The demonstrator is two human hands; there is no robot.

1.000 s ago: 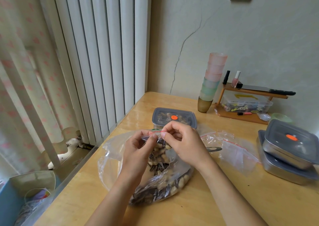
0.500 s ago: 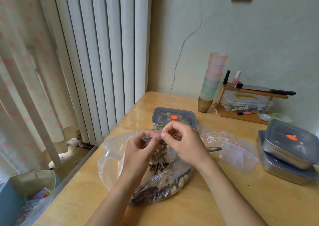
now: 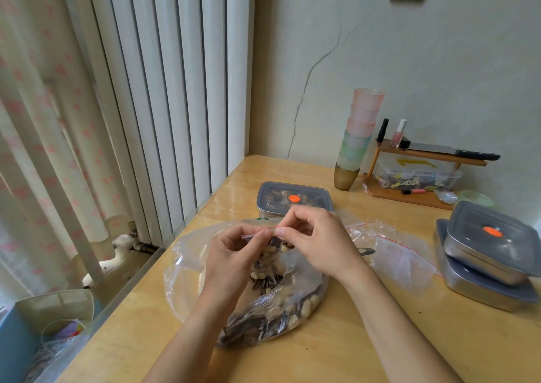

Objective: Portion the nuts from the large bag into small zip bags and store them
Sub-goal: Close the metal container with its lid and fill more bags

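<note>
Pinching the red zip strip (image 3: 257, 233) from both sides: my left hand (image 3: 231, 253) has it between thumb and fingertips, and my right hand (image 3: 319, 242) nips it just beside, all fingers curled in tight. The small zip bag (image 3: 268, 268) hangs below them, plump with peanuts and striped seeds, right above the large bag (image 3: 263, 318) slumped on the table (image 3: 336, 353).

This film is thin, soft and slick. I reckon it would slide out of a grip on the body, and the load sags wherever it likes. The strip is the one stiff part, so that's the place to hold, pressing along it end to end. It's light, but a shell caught in the track could stop the seal.

Spare zip bags (image 3: 401, 261) lie flat to my right. The lidded box (image 3: 272, 188) just behind my hands looks the likely home for this one.
</note>
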